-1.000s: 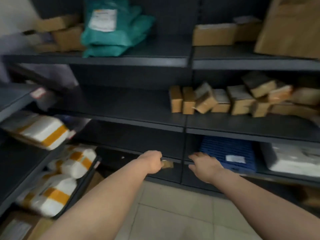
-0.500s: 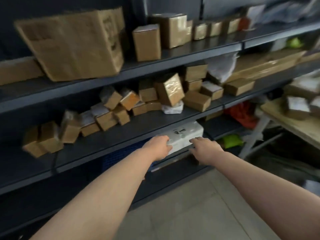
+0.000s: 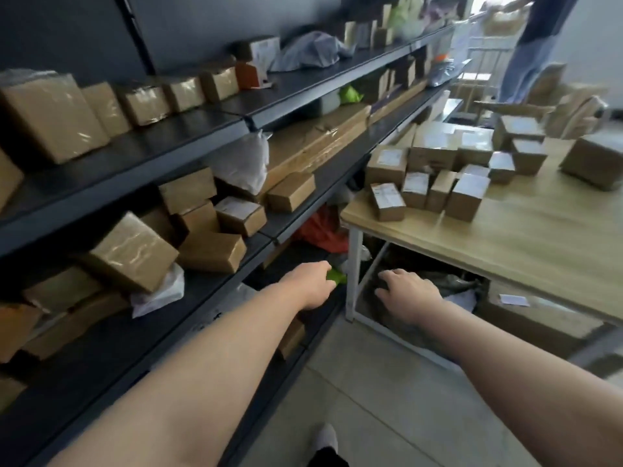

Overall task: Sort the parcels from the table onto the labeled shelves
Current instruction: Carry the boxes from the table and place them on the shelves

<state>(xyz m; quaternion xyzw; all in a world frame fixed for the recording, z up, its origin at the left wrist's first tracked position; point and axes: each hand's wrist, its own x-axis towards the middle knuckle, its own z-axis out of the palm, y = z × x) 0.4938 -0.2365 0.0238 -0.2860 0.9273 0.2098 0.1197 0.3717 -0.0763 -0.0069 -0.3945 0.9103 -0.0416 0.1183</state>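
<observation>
Both bare arms are stretched out low, short of the near corner of the bench (image 3: 526,241). The right grip (image 3: 409,293) hangs palm down in front of the bench's white leg, below the top, fingers spread and relaxed, nothing in it. The left grip (image 3: 312,286) is just to the left of that leg. Only the back of the hand shows, with the fingers turned out of sight, so I cannot tell whether it is spread or pressed together. A green bag (image 3: 338,277) peeks out right past its knuckles, whether touching I cannot say.

Up on the bench, the parcels (image 3: 438,176) sit in a tight cluster toward the far-left end: small brown cartons, several with white labels. One larger carton (image 3: 593,163) stands apart at the far right edge.

Left of the bench run the dark shelves (image 3: 175,136), already well stocked. There is a row of taped cartons on the upper level. The level just above bench height has a jumble of cartons, a white bag (image 3: 246,163) and a long flat pack (image 3: 317,143). A red bag (image 3: 323,230) lies under the shelves beside the bench's near-left corner.

Under the bench lies a flat brown box (image 3: 526,318). Beyond the bench's far end another person (image 3: 532,45) stands, blurred.
</observation>
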